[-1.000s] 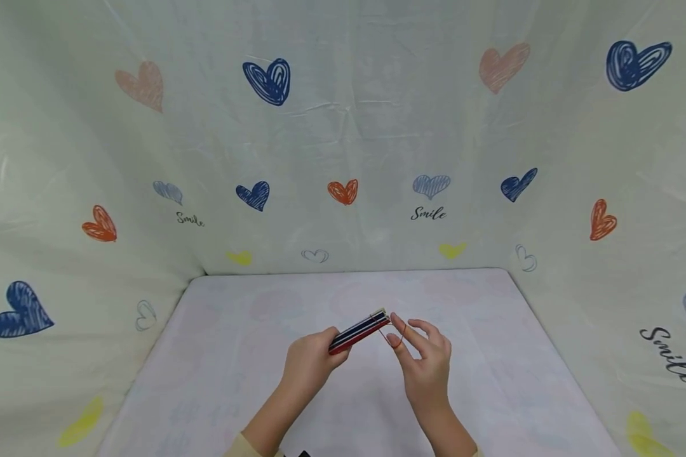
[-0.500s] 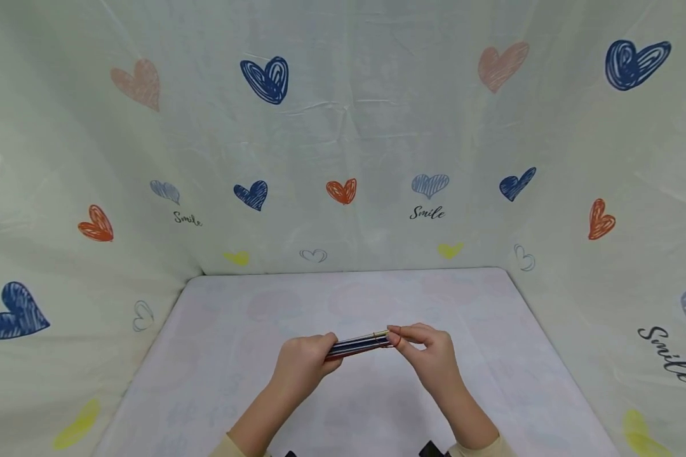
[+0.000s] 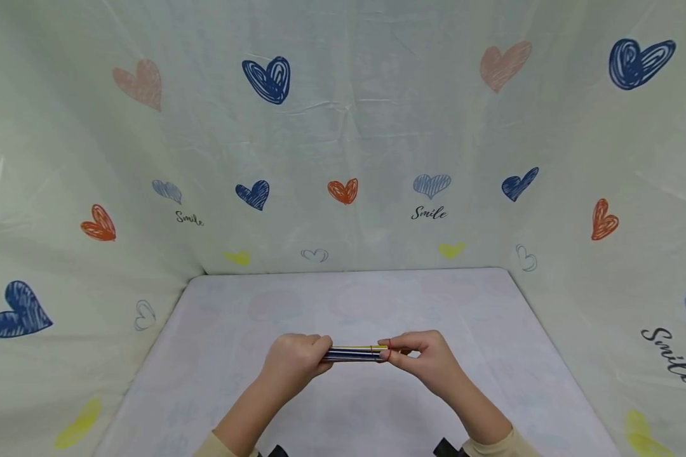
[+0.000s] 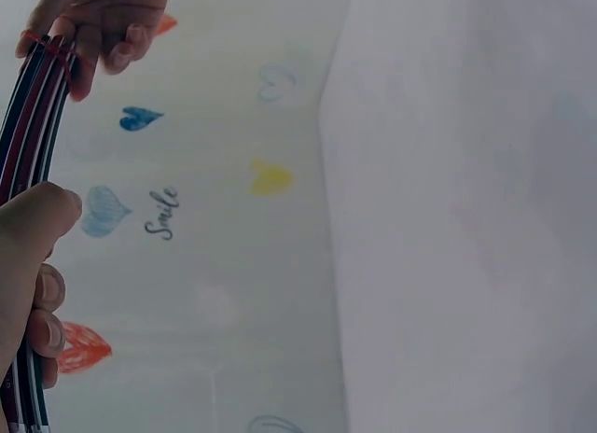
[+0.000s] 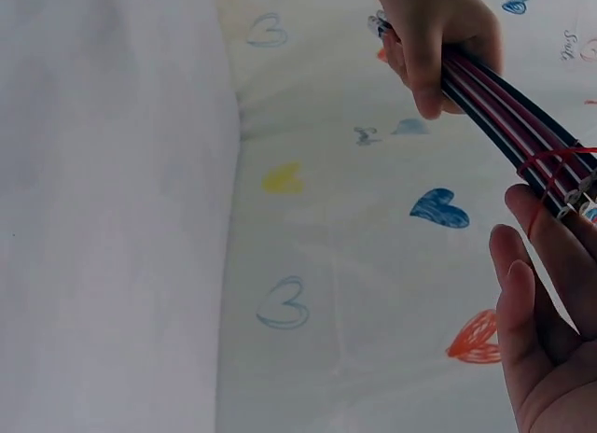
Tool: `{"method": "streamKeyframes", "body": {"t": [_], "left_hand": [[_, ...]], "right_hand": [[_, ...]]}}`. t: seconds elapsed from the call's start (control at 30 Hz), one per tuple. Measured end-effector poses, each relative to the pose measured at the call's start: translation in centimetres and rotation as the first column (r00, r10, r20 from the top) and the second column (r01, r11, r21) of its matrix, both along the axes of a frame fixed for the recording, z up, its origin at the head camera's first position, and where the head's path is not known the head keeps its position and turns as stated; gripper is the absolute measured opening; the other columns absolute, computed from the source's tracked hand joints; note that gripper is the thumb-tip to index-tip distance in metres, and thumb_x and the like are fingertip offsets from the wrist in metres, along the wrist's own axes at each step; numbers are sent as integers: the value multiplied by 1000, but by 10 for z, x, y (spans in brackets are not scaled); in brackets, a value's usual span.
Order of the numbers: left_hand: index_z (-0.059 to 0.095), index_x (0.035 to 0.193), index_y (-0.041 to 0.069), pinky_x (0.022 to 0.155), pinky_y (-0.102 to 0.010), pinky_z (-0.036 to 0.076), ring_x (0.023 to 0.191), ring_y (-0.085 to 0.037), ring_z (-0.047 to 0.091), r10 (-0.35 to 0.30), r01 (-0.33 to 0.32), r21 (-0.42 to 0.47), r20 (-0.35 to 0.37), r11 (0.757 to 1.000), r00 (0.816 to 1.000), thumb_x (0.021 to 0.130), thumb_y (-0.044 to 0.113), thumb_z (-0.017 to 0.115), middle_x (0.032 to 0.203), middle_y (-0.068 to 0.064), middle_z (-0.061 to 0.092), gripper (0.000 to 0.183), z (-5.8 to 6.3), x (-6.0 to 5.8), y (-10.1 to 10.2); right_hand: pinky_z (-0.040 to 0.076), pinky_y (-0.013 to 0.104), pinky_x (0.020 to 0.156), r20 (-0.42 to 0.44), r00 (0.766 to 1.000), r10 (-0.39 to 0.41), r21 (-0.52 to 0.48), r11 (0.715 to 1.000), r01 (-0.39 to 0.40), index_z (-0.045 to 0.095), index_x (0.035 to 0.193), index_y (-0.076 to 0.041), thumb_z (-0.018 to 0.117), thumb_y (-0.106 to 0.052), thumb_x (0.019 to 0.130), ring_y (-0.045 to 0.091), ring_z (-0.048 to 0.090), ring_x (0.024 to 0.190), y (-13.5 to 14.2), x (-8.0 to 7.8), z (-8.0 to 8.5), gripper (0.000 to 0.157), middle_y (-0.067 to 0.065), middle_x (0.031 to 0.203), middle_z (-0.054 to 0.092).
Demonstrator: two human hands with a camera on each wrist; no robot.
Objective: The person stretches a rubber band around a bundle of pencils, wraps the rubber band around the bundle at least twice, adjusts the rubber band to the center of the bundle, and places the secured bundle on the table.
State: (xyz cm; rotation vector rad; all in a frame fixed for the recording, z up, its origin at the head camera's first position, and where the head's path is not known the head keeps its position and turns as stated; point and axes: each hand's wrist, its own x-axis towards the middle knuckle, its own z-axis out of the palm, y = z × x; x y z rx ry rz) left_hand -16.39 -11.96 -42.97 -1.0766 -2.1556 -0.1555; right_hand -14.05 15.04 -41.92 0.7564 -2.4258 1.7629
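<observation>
My left hand (image 3: 297, 363) grips a bundle of pencils (image 3: 354, 354), held level above the table. Striped dark and maroon barrels show in the right wrist view, where the pencils (image 5: 508, 106) run out of the left fist toward the right hand. A red rubber band (image 5: 560, 155) loops round them close to their right end. At that end my right hand (image 3: 431, 362) pinches the stretched band between thumb and fingers. In the left wrist view the band (image 4: 51, 47) crosses the bundle beside the right fingertips. The fist hides the bundle's middle.
Below the hands lies a white tabletop (image 3: 251, 311) with rounded far corners. Pale curtain walls (image 3: 349, 139) printed with hearts and "Smile" enclose its back and sides.
The pencils have swung from a slant to nearly level and come lower. My right fingers, earlier spread with the band stretched off the end, have closed in on the pencils' end.
</observation>
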Motion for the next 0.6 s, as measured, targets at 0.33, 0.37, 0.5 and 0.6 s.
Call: {"method": "streamKeyframes", "body": {"t": [0.33, 0.37, 0.5, 0.6], "left_hand": [[51, 73, 14, 39, -20, 29, 41, -6, 35, 28, -31, -86, -40, 996, 999, 68, 27, 89, 54, 8, 46, 40, 5, 2, -6], [51, 73, 15, 39, -20, 28, 41, -6, 35, 31, -34, -89, -41, 995, 999, 69, 27, 89, 54, 8, 46, 40, 6, 2, -5], [51, 72, 15, 39, -20, 26, 41, -6, 34, 31, -35, -74, -59, 997, 998, 70, 26, 87, 54, 8, 45, 38, 7, 2, -3], [49, 72, 14, 39, -20, 23, 41, -6, 33, 36, -40, -58, -74, 998, 997, 71, 26, 86, 53, 8, 44, 39, 7, 3, -1]], "right_hand": [[54, 30, 63, 23, 989, 145, 19, 989, -146, 76, 98, -1, 72, -10, 88, 11, 68, 74, 0, -3, 2, 14, 1, 87, 74], [54, 30, 64, 25, 988, 152, 17, 988, -153, 76, 97, -2, 72, -10, 88, 11, 68, 74, 0, -3, 2, 13, 1, 87, 74], [51, 30, 68, -16, 986, 164, -27, 986, -164, 74, 96, -6, 71, -5, 88, 13, 63, 72, -3, -5, -3, 8, 2, 88, 72], [50, 30, 73, -41, 986, 164, -116, 979, -167, 71, 96, -5, 68, 1, 88, 15, 59, 74, -6, -5, -9, 10, 5, 88, 71]]}}
